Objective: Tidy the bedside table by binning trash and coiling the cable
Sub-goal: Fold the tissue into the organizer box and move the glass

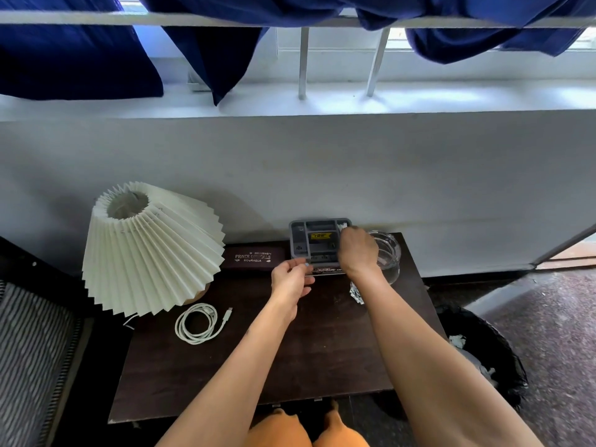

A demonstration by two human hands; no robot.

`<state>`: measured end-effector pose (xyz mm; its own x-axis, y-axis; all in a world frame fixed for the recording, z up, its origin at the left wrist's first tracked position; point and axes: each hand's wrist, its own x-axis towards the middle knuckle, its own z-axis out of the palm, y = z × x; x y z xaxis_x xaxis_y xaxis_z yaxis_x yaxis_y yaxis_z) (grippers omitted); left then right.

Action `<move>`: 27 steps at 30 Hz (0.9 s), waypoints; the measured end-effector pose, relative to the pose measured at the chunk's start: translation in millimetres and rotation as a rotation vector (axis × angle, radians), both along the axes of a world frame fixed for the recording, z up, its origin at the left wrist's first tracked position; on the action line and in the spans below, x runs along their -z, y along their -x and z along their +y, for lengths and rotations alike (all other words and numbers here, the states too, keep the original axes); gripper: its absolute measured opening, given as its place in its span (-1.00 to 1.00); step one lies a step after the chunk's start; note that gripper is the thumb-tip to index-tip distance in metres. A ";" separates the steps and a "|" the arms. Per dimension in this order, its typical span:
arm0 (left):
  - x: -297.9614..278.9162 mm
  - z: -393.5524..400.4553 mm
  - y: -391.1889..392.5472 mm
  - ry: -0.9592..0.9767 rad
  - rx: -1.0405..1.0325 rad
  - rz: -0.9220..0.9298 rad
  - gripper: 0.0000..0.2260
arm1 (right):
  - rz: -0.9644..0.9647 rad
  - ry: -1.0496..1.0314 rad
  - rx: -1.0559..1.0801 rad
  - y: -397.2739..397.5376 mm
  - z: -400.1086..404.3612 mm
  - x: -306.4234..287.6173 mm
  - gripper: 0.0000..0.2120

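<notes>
Right hand (357, 250) grip seemingly pinching white scrap at grey tray (298, 243) edge, left hand (290, 279) loosely curled beside

Dark maroon case (254, 258) at table's rear reads "PRINCE OPTICALS", "ROURKELA", w/ a partly legible no. above; yellow label (320, 235) on grey organiser tray (298, 235) is unreadable.

**Dark counter against the wall**

The dark wooden counter (322, 356) carries a pleated lamp (151, 250), a coiled white cable (197, 323), a maroon case (254, 258), a grey organiser tray (317, 240), a glass ashtray (387, 253) and crumpled foil (356, 293).
</notes>
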<state>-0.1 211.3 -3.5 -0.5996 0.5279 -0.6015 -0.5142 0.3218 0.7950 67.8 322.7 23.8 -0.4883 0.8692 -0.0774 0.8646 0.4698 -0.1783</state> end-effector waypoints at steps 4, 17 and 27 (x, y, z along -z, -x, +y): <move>-0.8 0.6 0.5 0.009 0.011 0.000 -0.83 | -0.094 -0.037 -0.041 0.2 5.0 2.4 -0.74; 0.2 8.5 -8.7 0.010 0.050 -0.020 -0.84 | 0.343 -0.009 0.155 -12.9 9.6 -29.0 -0.76; -4.0 24.1 -45.0 -0.023 0.108 0.010 -0.89 | 0.982 0.162 0.781 -89.3 10.9 -12.5 -0.75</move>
